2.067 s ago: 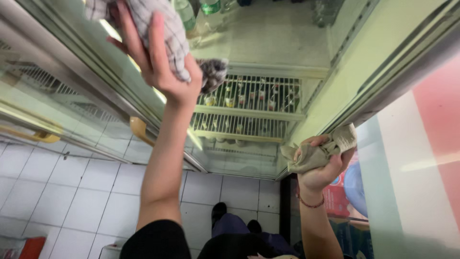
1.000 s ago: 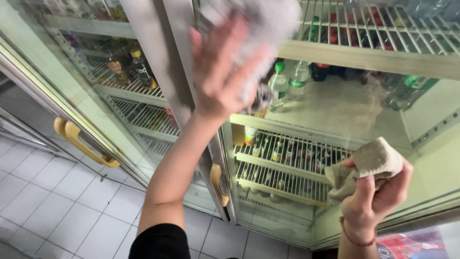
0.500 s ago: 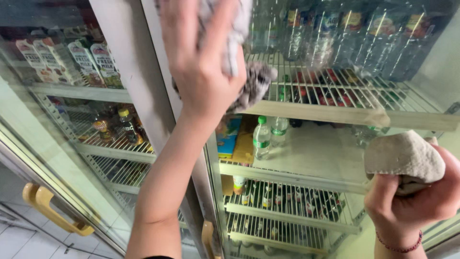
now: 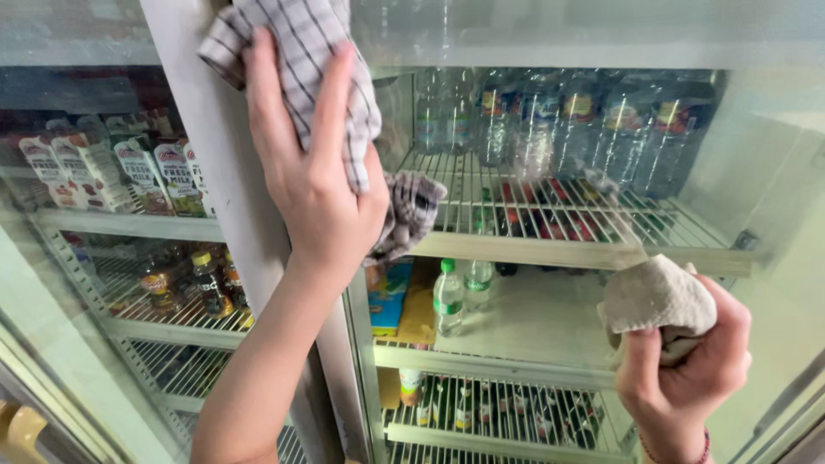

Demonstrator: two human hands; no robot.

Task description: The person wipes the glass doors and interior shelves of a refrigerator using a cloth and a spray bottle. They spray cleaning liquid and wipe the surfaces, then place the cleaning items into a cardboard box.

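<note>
My left hand [image 4: 314,185] is raised high and presses a grey checked cloth [image 4: 331,82] flat against the glass door [image 4: 507,43] of a drinks fridge, right beside its grey vertical frame [image 4: 215,137]. A loose end of the cloth hangs below the palm. My right hand [image 4: 683,369] sits lower at the right, fist closed around a crumpled beige rag [image 4: 655,296], close to the glass but apart from the checked cloth.
Behind the glass, wire shelves [image 4: 550,215] carry clear water bottles [image 4: 559,120] on top and small bottles [image 4: 455,296] lower down. The left compartment holds milk cartons [image 4: 112,172] and dark bottles [image 4: 206,279]. A yellow door handle [image 4: 21,430] shows at the bottom left.
The view has tilted up from the floor and low shelves to the upper shelves. My left hand has slid the checked cloth up the glass; my right hand stays low with the rag.
</note>
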